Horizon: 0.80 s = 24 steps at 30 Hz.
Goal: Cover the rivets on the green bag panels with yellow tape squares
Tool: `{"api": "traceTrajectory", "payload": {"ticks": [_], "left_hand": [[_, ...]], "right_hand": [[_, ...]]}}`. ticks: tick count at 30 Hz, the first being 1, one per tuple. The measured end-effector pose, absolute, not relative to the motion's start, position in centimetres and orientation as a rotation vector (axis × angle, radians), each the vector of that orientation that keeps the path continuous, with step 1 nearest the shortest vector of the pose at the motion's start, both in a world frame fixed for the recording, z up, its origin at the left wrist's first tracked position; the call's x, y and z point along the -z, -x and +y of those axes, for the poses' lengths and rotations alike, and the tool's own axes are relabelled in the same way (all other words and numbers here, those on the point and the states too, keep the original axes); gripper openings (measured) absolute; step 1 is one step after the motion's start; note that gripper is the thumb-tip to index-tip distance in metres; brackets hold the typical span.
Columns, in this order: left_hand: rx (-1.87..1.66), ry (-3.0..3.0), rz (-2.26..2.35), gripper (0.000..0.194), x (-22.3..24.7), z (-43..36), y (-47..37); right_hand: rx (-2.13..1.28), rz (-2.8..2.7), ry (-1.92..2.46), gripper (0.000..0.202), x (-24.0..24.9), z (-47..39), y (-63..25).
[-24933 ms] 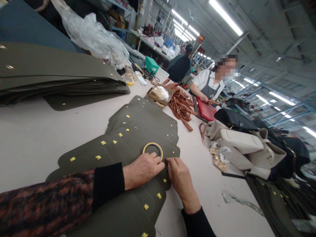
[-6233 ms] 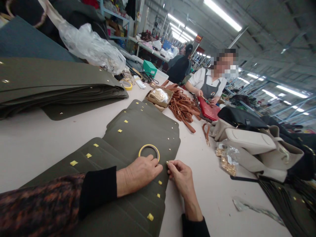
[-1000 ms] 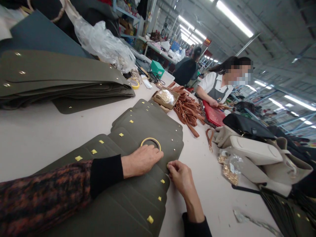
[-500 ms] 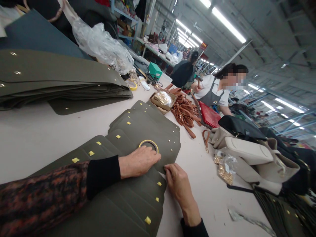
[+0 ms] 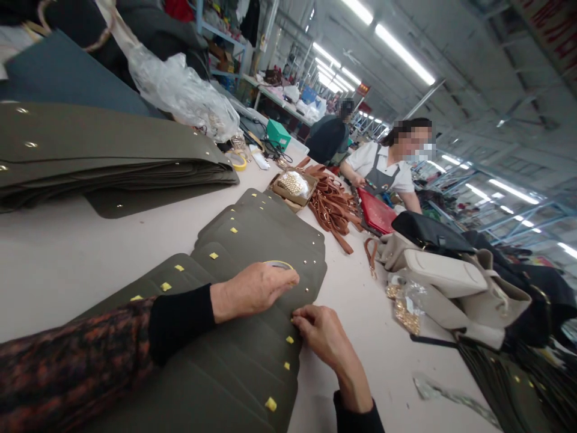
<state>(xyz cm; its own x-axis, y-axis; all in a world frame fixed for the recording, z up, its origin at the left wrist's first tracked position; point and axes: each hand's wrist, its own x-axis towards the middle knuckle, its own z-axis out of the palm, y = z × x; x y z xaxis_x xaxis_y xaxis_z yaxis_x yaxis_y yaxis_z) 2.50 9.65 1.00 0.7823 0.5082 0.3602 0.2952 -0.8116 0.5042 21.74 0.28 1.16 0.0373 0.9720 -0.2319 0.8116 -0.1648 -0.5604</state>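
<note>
Overlapping dark olive panels [image 5: 252, 228] lie fanned out on the pale table, with small yellow tape pieces [image 5: 270, 403] along both sides. My left hand [image 5: 255, 291] is closed over a yellow-edged tape roll [image 5: 280, 264] above the panels; the roll's far rim shows past the fingers. My right hand [image 5: 322, 331] is at the right edge of the panels, thumb and forefinger pinched together, with a tiny yellow bit at the fingertips.
A stack of olive panels [image 5: 135, 144] lies at the left. Beyond are a box of gold hardware [image 5: 294, 185], brown straps [image 5: 333, 204] and a red pouch [image 5: 376, 210]. Beige bags [image 5: 446, 273] stand at the right. A person [image 5: 383, 162] works across the table.
My left hand has turned flatter over the tape roll, hiding more of it. My right hand has moved slightly left onto the panel edge, where a yellow bit now shows. The view has shifted slightly.
</note>
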Motion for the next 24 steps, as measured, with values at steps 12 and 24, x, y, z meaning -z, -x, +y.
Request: {"api": "traceTrajectory", "payload": {"ticks": [12, 24], "left_hand": [[-0.720, -2.642, 0.546, 0.046, -1.1, 8.5, -2.7], [-0.511, -2.620, 0.699, 0.002, -1.9, 8.2, -3.2]], "right_hand": [[-0.214, -1.796, 1.434, 0.019, -1.3, 0.3, -19.8], [0.150, -1.857, 1.479, 0.016, 0.3, 0.3, -19.5]]}}
